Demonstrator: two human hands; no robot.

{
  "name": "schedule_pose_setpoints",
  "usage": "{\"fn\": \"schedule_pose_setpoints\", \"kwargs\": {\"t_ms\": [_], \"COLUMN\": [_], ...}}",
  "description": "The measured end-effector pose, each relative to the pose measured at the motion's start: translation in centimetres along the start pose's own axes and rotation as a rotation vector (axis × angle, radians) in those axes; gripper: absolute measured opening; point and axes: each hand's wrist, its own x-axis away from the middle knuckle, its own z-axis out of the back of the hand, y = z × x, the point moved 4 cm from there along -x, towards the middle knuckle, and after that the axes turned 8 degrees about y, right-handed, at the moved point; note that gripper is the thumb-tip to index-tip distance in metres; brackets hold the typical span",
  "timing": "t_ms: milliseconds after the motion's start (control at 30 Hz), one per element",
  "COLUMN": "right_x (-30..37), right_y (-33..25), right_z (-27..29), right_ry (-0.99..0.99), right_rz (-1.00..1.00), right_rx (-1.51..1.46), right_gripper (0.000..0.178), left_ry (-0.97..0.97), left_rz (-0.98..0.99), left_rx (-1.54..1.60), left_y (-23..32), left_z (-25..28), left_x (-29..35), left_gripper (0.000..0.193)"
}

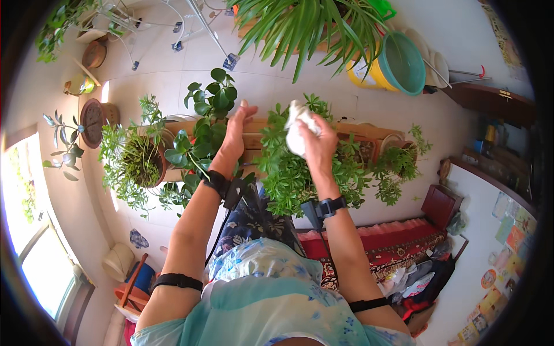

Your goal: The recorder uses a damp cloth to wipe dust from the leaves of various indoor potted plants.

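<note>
My right hand is wrapped round a crumpled white cloth, above a bushy green plant with small pointed leaves. My left hand reaches over a wooden bench, its fingers stretched out with no object seen in them. Just left of it grows a plant with broad glossy round leaves; whether the hand touches a leaf, I cannot tell. Black straps with small devices sit on both my wrists.
Left on the bench is a potted plant with thin drooping stems. A long-leaved plant stands beyond, with a teal basin to its right. A red patterned seat lies near right. A brown pot stands by the left wall.
</note>
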Motion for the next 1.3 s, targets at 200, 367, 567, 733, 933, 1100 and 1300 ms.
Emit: {"fn": "schedule_pose_setpoints", "kwargs": {"t_ms": [200,367,567,733,933,1100,1300], "right_x": [-4.3,-3.8,-2.3,-0.8,0.3,1.8,5.9], "right_y": [2.6,4.9,3.9,2.1,1.0,4.1,5.0], "right_z": [1.3,-2.1,-4.0,-5.5,-4.2,1.5,-3.0], "right_ry": [0.076,-0.167,-0.193,-0.289,-0.312,-0.105,-0.370], "right_rz": [-0.089,-0.186,-0.090,-0.047,-0.131,0.020,-0.031], "right_rx": [0.178,0.367,0.301,0.195,-0.036,0.356,0.320], "right_gripper": [0.038,0.061,0.056,0.058,0.050,0.045,0.052], "left_ry": [-0.001,-0.253,-0.310,-0.363,-0.325,-0.129,-0.343], "left_rz": [0.249,0.469,0.484,0.490,0.437,0.448,0.573], "left_rx": [0.105,0.105,0.161,0.303,0.623,0.206,0.486], "left_y": [-2.9,-2.4,-1.2,-1.5,-1.9,-2.9,-4.5], "left_z": [-3.3,-6.4,-5.9,-5.6,-5.1,-2.7,-3.7], "left_x": [-4.4,-3.5,-2.9,-2.9,-2.8,0.6,3.3], "left_gripper": [0.093,0.099,0.082,0.078,0.082,0.102,0.090]}}
